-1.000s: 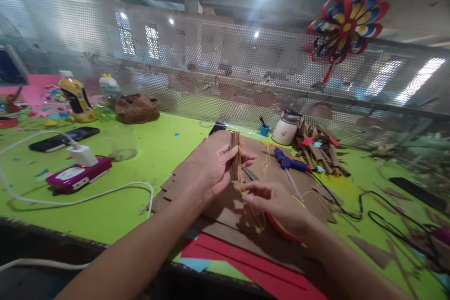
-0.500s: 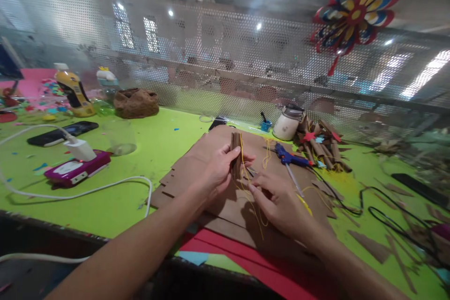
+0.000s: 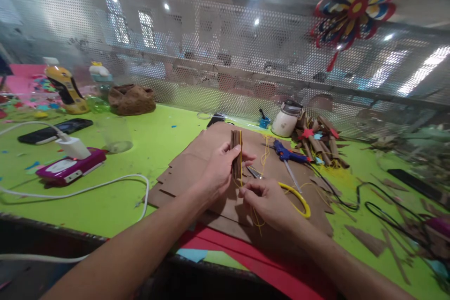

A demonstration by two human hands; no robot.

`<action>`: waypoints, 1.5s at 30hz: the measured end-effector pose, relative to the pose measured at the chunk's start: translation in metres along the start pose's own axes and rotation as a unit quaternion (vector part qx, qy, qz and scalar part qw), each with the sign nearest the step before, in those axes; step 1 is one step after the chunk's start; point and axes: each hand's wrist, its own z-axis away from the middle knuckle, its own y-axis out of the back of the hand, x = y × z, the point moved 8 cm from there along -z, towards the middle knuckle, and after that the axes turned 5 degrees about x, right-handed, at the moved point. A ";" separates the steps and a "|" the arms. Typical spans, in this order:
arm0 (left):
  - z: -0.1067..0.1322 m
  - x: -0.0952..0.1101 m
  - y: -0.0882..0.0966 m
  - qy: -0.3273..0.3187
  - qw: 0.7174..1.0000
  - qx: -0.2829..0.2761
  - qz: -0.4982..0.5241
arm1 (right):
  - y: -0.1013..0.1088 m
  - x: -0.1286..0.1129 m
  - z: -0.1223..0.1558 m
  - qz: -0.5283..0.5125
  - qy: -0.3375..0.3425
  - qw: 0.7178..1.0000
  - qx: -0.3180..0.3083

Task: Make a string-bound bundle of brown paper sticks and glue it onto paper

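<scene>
Between fingers, slim brown stick bundle (image 3: 236, 153)

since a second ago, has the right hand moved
Yes, a little. The right hand has slid left, away from the blue glue gun and toward the brown stick bundle in the left hand, pinching yellow string.

Body in view: two forearms plus grips, nothing else. Left forearm (image 3: 140, 248) sits at 7 o'clock in frame, right forearm (image 3: 333, 262) at 5 o'clock. Both are bare right out to the frame edge. Left grip (image 3: 220, 168) and right grip (image 3: 267, 201) are bare too. Nail detail is too blurred to tell.
</scene>
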 end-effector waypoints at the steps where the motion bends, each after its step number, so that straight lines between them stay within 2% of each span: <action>1: 0.000 0.000 0.000 -0.001 1.000 0.001 0.004 | -0.001 0.001 0.000 -0.006 0.000 1.000 0.002; 10: 0.000 0.001 0.001 -0.009 1.000 0.017 -0.022 | -0.007 -0.001 0.002 -0.037 -0.021 0.999 -0.012; 17: 0.000 0.002 0.002 0.007 1.000 0.025 0.002 | -0.015 0.012 0.004 -0.089 -0.072 0.993 -0.036; 22: -0.002 0.005 0.008 0.006 0.999 0.048 -0.003 | -0.013 0.012 0.003 -0.092 -0.069 0.993 -0.035; 30: -0.003 0.006 0.008 -0.005 0.999 0.041 0.004 | -0.018 0.014 0.007 -0.157 -0.104 0.981 -0.052; 45: -0.004 0.005 0.011 0.031 0.998 0.048 0.002 | -0.008 0.016 -0.003 -0.030 -0.034 0.999 -0.020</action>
